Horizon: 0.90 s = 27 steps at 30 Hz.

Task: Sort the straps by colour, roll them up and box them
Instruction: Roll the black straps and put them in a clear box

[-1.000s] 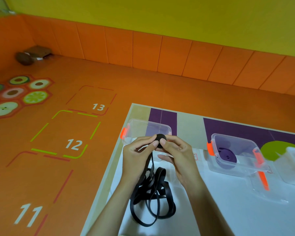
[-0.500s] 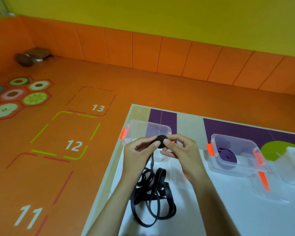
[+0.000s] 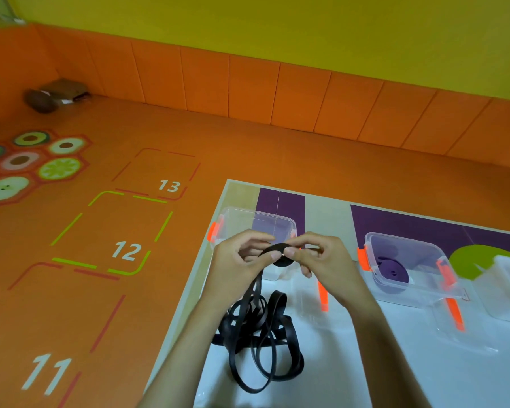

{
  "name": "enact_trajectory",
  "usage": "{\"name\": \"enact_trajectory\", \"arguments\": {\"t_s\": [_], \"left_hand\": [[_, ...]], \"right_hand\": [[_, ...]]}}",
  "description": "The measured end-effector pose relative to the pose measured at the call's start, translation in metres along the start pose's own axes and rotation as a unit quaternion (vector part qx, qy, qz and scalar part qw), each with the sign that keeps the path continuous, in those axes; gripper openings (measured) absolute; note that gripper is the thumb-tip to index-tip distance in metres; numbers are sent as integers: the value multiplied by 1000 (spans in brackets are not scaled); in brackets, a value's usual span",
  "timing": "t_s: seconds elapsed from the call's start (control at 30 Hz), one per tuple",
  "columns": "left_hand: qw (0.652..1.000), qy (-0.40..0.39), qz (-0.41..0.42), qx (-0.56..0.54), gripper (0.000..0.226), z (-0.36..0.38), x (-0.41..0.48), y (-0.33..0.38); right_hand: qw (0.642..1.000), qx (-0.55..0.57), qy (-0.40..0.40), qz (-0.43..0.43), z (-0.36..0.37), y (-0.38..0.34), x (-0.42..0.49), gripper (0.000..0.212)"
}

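Lowered slightly, black strap roll [image 3: 280, 256] sits pinched between left hand [image 3: 236, 266] and right hand [image 3: 324, 266]; tail [image 3: 257, 291] hangs below.

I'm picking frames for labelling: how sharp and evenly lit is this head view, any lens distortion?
Head view: soft, even light, with a faint shadow under the sharp black strap; the wall tiles run slanted, likely wide-angle skew; the clear lid nearly vanishes against the bright white table.

We log a white table [image 3: 365, 375], purple and green patches along its far edge. On it: 2 clear boxes [image 3: 418, 287] near that edge; black strap [image 3: 262, 337] tangled by the left edge.
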State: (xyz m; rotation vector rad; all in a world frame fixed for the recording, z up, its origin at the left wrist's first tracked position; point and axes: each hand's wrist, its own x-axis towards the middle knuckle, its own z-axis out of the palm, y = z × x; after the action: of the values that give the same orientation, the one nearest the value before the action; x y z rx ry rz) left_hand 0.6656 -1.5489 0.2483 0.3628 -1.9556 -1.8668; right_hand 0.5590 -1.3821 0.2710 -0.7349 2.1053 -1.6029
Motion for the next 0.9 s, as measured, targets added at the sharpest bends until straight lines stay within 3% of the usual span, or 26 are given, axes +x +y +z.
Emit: {"name": "enact_trajectory", "arguments": {"t_s": [0.17, 0.27, 0.33, 0.43, 0.53, 0.77, 0.9], "left_hand": [[991, 92, -15, -93, 19, 11, -3, -5], [986, 135, -15, -101, 14, 18, -6, -5], [988, 131, -1, -87, 14, 19, -6, -4], [996, 80, 26, -15, 16, 13, -3, -6], [997, 43, 52, 38, 17, 12, -4, -4], [992, 99, 16, -75, 21, 17, -8, 5], [989, 107, 43, -87, 21, 14, -1, 15]], "right_hand": [[984, 147, 103, 18, 24, 6, -1, 8], [973, 198, 109, 33, 37, 15, -4, 12], [978, 189, 74, 41, 33, 17, -5, 17], [996, 77, 7, 33, 14, 13, -5, 16], [1000, 11, -11, 12, -1, 6, 1, 17], [993, 100, 68, -9, 14, -4, -3, 11], [982, 166, 90, -17, 28, -12, -4, 13]]}}
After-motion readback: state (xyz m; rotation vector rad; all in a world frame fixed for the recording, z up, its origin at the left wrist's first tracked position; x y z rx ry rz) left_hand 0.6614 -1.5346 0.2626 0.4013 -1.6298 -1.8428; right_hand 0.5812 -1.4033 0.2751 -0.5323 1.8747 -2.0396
